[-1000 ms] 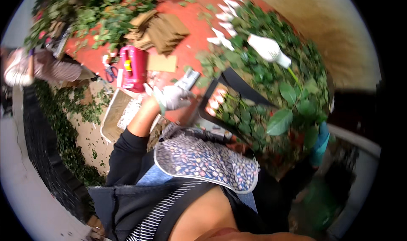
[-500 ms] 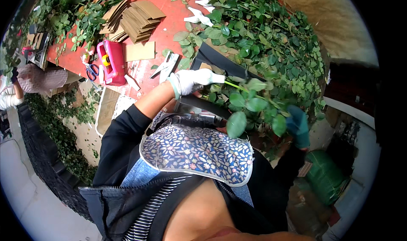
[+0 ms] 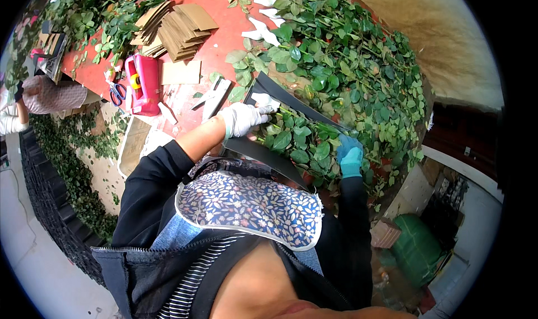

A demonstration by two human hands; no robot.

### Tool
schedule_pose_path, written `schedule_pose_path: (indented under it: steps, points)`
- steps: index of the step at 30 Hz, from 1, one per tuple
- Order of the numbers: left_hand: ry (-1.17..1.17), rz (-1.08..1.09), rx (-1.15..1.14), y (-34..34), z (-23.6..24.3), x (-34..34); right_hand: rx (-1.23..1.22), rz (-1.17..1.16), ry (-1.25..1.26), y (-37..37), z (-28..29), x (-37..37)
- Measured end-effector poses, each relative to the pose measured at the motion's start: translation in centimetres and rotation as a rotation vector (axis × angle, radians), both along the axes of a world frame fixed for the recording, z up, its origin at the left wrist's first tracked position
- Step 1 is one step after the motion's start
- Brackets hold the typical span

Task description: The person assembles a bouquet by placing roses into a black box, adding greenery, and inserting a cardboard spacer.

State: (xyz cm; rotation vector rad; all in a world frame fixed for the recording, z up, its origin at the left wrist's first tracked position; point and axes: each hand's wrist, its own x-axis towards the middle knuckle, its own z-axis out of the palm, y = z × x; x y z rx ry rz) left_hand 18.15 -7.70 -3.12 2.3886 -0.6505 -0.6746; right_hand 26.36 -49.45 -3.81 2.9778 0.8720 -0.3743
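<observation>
A rose with a white-covered head (image 3: 265, 101) lies between two black curved panels (image 3: 291, 103), its leafy stem running to the right. My left hand (image 3: 242, 120), in a white glove, has its fingers closed at the rose just below the head. At the leafy end, my right hand (image 3: 350, 153), in a blue-green glove, is closed around the stem and leaves. Foliage partly hides its fingertips. Green leaves (image 3: 300, 142) fill the space between the hands. Beside the left hand lies a stapler-like metal tool (image 3: 216, 97).
More white-covered roses (image 3: 260, 31) lie in a leafy heap at the far right. The red table (image 3: 224, 16) also bears cardboard sheets (image 3: 184, 32), a pink caddy (image 3: 147, 86) and scissors (image 3: 117, 93). Another person's arm (image 3: 21, 111) shows at far left. A green sack (image 3: 417, 243) sits lower right.
The rose has come down from above the panels to lie between them. My right hand has moved left and slightly up; my left hand has dropped slightly.
</observation>
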Motion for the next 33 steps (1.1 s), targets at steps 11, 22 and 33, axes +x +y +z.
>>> schedule_pose_path:
  steps: [11, 22, 33]
  points:
    - [0.001, 0.035, -0.084, 0.1, -0.2, -0.2, -0.225, 0.049, 0.015, 2.1, 5.2, 0.1]
    - [0.087, 0.128, -0.197, -0.1, -0.2, -1.4, 0.141, 0.191, 0.196, 19.1, 3.3, -2.0]
    - [0.829, 0.634, -0.482, -1.1, 0.6, -1.1, 0.587, -0.223, 0.522, 17.2, -4.9, -3.1]
